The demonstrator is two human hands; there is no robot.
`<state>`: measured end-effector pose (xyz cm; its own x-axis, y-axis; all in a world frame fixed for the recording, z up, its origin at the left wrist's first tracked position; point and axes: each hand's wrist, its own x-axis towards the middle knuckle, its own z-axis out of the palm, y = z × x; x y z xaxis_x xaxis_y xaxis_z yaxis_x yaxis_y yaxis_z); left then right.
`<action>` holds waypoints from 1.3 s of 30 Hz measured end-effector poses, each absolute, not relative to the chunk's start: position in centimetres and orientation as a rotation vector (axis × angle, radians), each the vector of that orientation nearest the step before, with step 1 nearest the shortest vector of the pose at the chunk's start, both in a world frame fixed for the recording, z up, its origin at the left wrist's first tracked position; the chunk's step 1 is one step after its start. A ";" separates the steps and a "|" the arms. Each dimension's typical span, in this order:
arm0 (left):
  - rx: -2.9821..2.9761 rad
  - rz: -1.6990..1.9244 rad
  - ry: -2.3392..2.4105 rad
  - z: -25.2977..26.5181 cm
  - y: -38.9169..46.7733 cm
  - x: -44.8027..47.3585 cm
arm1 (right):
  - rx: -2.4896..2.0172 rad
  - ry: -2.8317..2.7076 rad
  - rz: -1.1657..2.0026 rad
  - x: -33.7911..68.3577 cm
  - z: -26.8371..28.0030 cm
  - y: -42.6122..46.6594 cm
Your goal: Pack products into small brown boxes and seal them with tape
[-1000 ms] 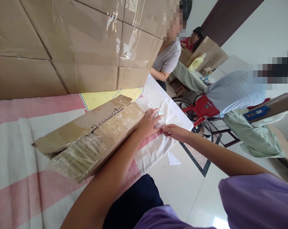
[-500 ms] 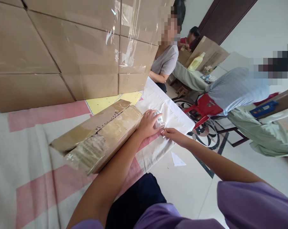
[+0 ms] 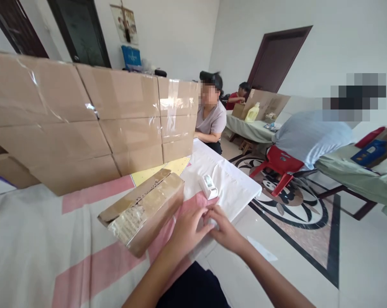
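Note:
A small white box-like item [image 3: 208,188] with a greenish patch on top lies on the cloth-covered table [image 3: 234,188] near its edge, just beyond my hands. My left hand [image 3: 190,224] has its fingers curled, tips meeting those of my right hand [image 3: 221,226] at the table's front edge. Both hands are closed; anything between the fingertips is too small or hidden to make out. Left of my left hand sits a worn, taped cardboard box [image 3: 148,209], apart from it.
Stacked taped cartons [image 3: 125,124] form a wall along the table's far left. A person in a grey top [image 3: 212,122] sits beyond it. Someone in light blue [image 3: 311,132] sits on a red plastic chair [image 3: 281,164] at right. A white paper scrap [image 3: 262,248] lies on the floor.
My left hand has let go of the white item, which stays on the table. Both hands have drawn back towards me and come together. The camera view has tilted up.

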<state>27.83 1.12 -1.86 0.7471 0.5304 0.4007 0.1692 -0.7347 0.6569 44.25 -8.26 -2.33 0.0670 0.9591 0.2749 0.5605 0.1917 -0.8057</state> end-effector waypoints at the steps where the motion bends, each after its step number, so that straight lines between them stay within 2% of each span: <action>1: 2.336 0.794 0.572 -2.0 0.5 26.6 | -1.480 -1.650 0.578 43.3 -2.0 -8.7; 9: 2.491 1.165 0.641 -4.4 -2.8 20.4 | -1.497 -1.845 0.613 38.2 -1.5 -10.8; 15: 2.621 1.438 0.667 -4.5 -3.6 17.5 | -1.459 -1.537 0.746 39.5 -3.7 -9.3; 22: 2.454 1.233 0.875 0.0 -2.3 13.1 | -1.232 -1.433 0.682 44.4 -2.0 -1.1; 29: 2.291 1.002 1.126 4.2 -0.3 11.1 | -0.857 -1.429 1.106 42.9 1.0 10.5; 33: 2.256 0.938 1.211 5.4 0.6 10.3 | -0.710 -1.476 1.206 41.0 1.1 11.8; 36: 2.192 0.924 1.340 6.8 1.4 8.7 | -0.706 -1.513 1.110 40.2 0.7 10.7; 39: 2.132 0.714 1.461 9.5 2.6 7.0 | -0.710 -1.526 1.031 39.9 0.5 9.9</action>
